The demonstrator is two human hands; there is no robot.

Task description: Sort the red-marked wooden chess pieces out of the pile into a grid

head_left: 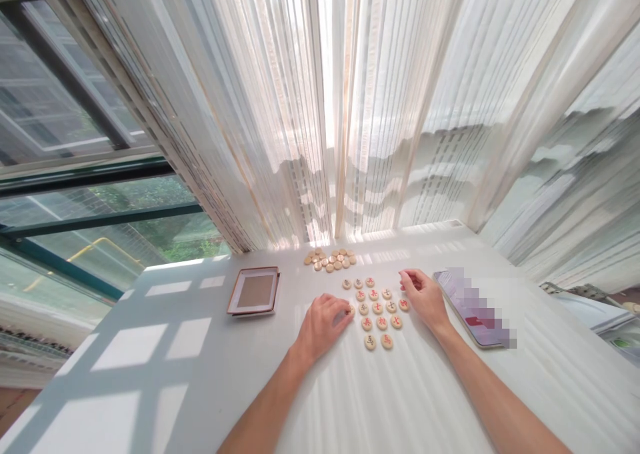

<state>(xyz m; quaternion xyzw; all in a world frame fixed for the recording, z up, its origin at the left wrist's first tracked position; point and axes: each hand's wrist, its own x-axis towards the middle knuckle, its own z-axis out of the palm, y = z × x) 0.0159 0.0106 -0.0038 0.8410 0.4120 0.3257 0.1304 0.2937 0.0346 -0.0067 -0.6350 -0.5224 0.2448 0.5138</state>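
Note:
Chinese chess pieces with red or black characters lie in rows on the white table, among them a red one (383, 323) in the middle. At the left end of a row, my left hand (323, 327) has its thumb and fingers closed on a wooden chess piece (352, 310). On the other side of the rows is my right hand (424, 301), fingers curled with the tips together. It is close to a piece with a red character (403, 305). Whether anything sits between those fingertips is too small to tell.
Behind the rows, a loose cluster of pale wooden pieces (331, 261) lies near the curtain (310, 141). A shallow square box (253, 291) rests to the left. A phone (463, 301), partly blurred out, lies on the right of the white table (240, 374).

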